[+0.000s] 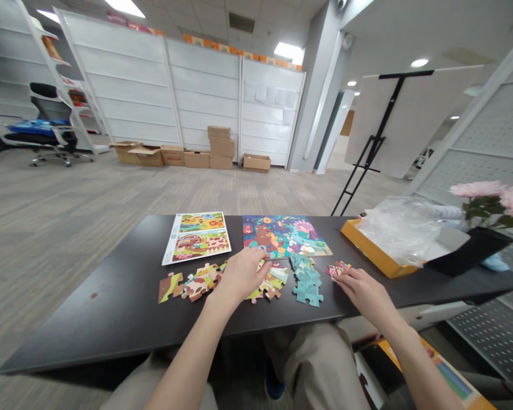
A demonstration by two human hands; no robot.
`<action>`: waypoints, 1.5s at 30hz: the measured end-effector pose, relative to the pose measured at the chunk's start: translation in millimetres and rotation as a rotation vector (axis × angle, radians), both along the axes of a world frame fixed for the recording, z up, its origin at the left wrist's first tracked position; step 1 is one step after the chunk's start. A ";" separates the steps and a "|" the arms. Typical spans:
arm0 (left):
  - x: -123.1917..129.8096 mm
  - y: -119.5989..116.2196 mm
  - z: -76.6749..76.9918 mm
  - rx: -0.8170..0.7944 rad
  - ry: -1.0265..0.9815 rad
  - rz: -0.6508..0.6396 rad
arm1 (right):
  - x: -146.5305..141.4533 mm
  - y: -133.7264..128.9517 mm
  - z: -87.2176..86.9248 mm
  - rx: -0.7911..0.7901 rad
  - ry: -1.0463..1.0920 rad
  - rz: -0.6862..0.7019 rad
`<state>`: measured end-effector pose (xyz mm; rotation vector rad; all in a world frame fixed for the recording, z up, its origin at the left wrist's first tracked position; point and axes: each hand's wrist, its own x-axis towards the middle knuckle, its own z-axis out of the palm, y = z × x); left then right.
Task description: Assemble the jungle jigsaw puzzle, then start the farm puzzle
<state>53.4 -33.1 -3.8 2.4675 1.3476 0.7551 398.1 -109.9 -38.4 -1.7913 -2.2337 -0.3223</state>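
Note:
My left hand (243,274) is over the row of loose puzzle pieces (203,282), close to the lower edge of a dark blue animal puzzle (277,234). Its fingers are bent together, and whatever lies between them is hidden. On the right, my right hand (365,293) has its fingers closed at a small group of pink and red puzzle pieces (337,269), partly covering them. Between the hands lies a column of overlapping teal puzzle pieces (308,282). Green and brown pieces (273,282) spread beside my left wrist.
A white picture sheet (196,236) with two farm and animal scenes lies at the table's back left. At the right stand a yellow box (378,253) with clear plastic wrap (404,230) and pink flowers (479,191). The black table (111,307) ends just before my knees.

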 end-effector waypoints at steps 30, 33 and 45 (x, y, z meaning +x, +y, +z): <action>-7.1 -4.9 3.8 0.027 0.046 -0.026 | -57.0 9.2 -17.0 -0.059 0.770 0.020; -6.5 -4.7 2.9 0.026 0.050 -0.031 | -34.4 9.6 -9.4 0.064 0.777 -0.044; -11.7 -7.7 2.3 0.026 0.078 -0.025 | 21.9 33.0 -20.2 0.146 0.147 0.050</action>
